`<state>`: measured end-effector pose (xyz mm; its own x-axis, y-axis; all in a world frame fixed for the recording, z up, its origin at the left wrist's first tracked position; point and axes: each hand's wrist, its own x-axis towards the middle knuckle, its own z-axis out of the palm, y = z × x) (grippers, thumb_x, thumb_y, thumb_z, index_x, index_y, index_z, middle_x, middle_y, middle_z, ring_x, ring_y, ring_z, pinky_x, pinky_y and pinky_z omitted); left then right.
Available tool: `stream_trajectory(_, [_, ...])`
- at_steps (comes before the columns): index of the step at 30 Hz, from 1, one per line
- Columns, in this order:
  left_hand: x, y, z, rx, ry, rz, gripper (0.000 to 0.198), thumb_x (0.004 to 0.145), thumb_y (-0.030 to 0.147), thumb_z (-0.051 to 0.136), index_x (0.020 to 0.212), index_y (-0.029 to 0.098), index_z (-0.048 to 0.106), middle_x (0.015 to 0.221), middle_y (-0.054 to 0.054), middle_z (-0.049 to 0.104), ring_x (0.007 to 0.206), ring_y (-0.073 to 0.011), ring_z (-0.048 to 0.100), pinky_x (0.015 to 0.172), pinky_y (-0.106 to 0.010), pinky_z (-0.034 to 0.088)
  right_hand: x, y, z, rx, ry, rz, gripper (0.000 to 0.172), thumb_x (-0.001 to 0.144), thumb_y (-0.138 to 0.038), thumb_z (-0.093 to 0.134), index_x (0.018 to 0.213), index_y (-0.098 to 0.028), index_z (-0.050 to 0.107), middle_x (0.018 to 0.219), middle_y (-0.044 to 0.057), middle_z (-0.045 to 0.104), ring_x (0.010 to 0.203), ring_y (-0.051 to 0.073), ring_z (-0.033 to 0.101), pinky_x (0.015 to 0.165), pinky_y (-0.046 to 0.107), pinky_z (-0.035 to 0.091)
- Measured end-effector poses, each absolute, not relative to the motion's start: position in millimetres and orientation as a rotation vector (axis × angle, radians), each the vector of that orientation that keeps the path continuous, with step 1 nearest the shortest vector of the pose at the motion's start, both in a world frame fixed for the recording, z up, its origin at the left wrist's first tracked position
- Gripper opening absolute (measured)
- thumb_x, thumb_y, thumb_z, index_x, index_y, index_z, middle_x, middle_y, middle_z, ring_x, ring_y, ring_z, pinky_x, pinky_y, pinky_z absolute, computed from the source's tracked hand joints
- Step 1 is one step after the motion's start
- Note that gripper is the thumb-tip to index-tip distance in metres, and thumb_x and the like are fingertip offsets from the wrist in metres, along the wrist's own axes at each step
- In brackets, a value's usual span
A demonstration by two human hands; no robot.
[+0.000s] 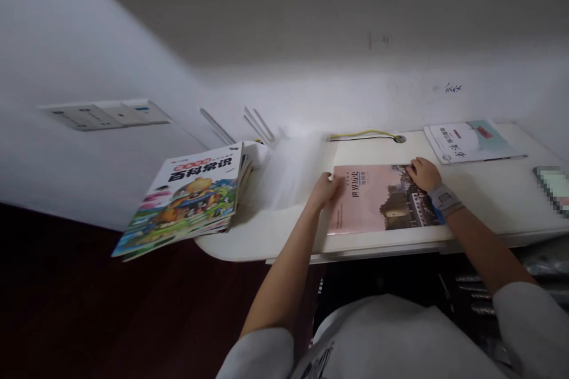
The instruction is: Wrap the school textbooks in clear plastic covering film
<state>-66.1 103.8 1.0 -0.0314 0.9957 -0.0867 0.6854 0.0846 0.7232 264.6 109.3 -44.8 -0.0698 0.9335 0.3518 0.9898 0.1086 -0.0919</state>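
Note:
A pink book (362,207) with a castle-like picture and Chinese title lies on the white desk in front of me. My left hand (323,190) is at its left edge, thumb up and fingers curled, gripping that edge. At the upper right corner, my right hand (425,174) has its bent fingers on the book's edge; a grey band (444,198) circles that wrist. Left of my left hand, a white sheet-like thing (288,172) is smeared by motion; whether it is paper or a booklet I cannot tell.
A stack of books with a colourful children's cover (191,195) overhangs the desk's (262,243) left end. A pale booklet (473,142) lies at the back right. A yellow cable (368,132) runs along the wall into a hole. A phone-like device (553,189) sits far right.

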Motion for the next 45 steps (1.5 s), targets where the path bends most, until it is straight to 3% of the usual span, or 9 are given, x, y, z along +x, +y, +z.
stream_trajectory(6, [-89.9, 35.8, -4.3, 1.324, 1.369, 0.738, 0.032, 0.076, 0.046, 0.062, 0.079, 0.014, 0.065, 0.074, -0.008, 0.069, 0.07, -0.0192, 0.064, 0.062, -0.028, 0.051, 263.2, 107.7, -44.7, -1.898, -2.055, -0.235, 0.035, 0.089, -0.037, 0.041, 0.107, -0.015, 0.061, 0.114, 0.016, 0.06, 0.104, 0.026, 0.052, 0.088, 0.036, 0.038])
stream_trajectory(10, [-88.6, 14.3, 1.2, 1.055, 1.207, 0.98, 0.028, 0.069, 0.035, 0.072, 0.088, 0.015, 0.065, 0.081, -0.004, 0.069, 0.073, -0.0145, 0.063, 0.065, -0.021, 0.051, 262.6, 107.8, -44.5, -1.909, -2.049, -0.223, 0.036, 0.089, -0.038, 0.041, 0.109, -0.014, 0.061, 0.116, 0.016, 0.059, 0.106, 0.026, 0.052, 0.09, 0.037, 0.037])
stream_trajectory(17, [-77.1, 30.9, 8.5, 0.505, 1.041, 0.94, 0.014, 0.084, 0.019, 0.05, 0.088, 0.011, 0.061, 0.082, -0.008, 0.067, 0.071, -0.0139, 0.065, 0.064, -0.025, 0.056, 260.4, 108.1, -41.3, -1.928, -2.043, -0.202, 0.035, 0.09, -0.036, 0.04, 0.107, -0.014, 0.061, 0.115, 0.015, 0.06, 0.107, 0.026, 0.052, 0.09, 0.037, 0.038])
stream_trajectory(22, [-79.2, 43.9, 7.8, 0.707, 1.063, 0.808, 0.019, 0.072, 0.009, 0.06, 0.091, 0.012, 0.059, 0.077, -0.006, 0.067, 0.058, -0.0139, 0.063, 0.051, -0.025, 0.054, 259.9, 106.1, -40.0, -1.942, -2.038, -0.174, 0.035, 0.09, -0.036, 0.04, 0.109, -0.015, 0.061, 0.118, 0.015, 0.059, 0.108, 0.025, 0.052, 0.092, 0.038, 0.037])
stream_trajectory(27, [-77.3, 37.0, 4.7, 0.829, 1.059, 0.821, 0.038, 0.063, 0.006, 0.065, 0.098, 0.017, 0.057, 0.089, -0.005, 0.07, 0.072, -0.0162, 0.067, 0.063, -0.026, 0.054, 260.1, 107.9, -41.7, -1.93, -2.033, -0.132, 0.037, 0.089, -0.035, 0.041, 0.112, -0.014, 0.06, 0.121, 0.016, 0.058, 0.112, 0.026, 0.051, 0.095, 0.039, 0.037])
stream_trajectory(35, [-98.0, 25.6, 5.5, 0.865, 1.008, 0.975, 0.036, 0.064, 0.01, 0.067, 0.097, 0.021, 0.059, 0.087, -0.001, 0.07, 0.069, -0.0126, 0.066, 0.061, -0.021, 0.054, 277.8, 95.9, -37.5, -1.805, -2.057, -0.011, 0.045, 0.086, -0.014, 0.03, 0.125, -0.015, 0.053, 0.118, 0.011, 0.063, 0.109, 0.02, 0.057, 0.093, 0.036, 0.044])
stream_trajectory(38, [-99.8, 32.0, 15.2, 0.838, 1.024, 1.007, 0.029, 0.067, 0.008, 0.065, 0.091, 0.023, 0.06, 0.086, 0.001, 0.069, 0.064, -0.0092, 0.064, 0.056, -0.016, 0.053, 292.3, 62.5, -40.3, -1.71, -2.135, 0.023, 0.04, 0.086, -0.021, 0.039, 0.121, -0.019, 0.057, 0.116, 0.008, 0.064, 0.107, 0.022, 0.058, 0.093, 0.037, 0.044])
stream_trajectory(43, [-28.8, 63.2, 31.7, 0.827, 0.886, 1.012, 0.03, 0.071, 0.005, 0.058, 0.097, 0.02, 0.059, 0.101, -0.002, 0.067, 0.084, -0.0111, 0.065, 0.075, -0.02, 0.055, 311.3, 5.0, -51.3, -1.706, -2.202, -0.103, 0.038, 0.091, -0.03, 0.037, 0.12, -0.015, 0.058, 0.127, 0.014, 0.057, 0.117, 0.026, 0.051, 0.1, 0.043, 0.036])
stream_trajectory(45, [20.9, 80.9, 33.9, 0.81, 0.827, 0.976, 0.031, 0.074, 0.003, 0.054, 0.1, 0.019, 0.057, 0.104, -0.003, 0.066, 0.084, -0.0108, 0.065, 0.075, -0.02, 0.055, 313.0, -7.2, -51.9, -1.785, -2.155, -0.164, 0.04, 0.092, -0.03, 0.035, 0.123, -0.015, 0.055, 0.132, 0.015, 0.052, 0.122, 0.026, 0.046, 0.102, 0.044, 0.034])
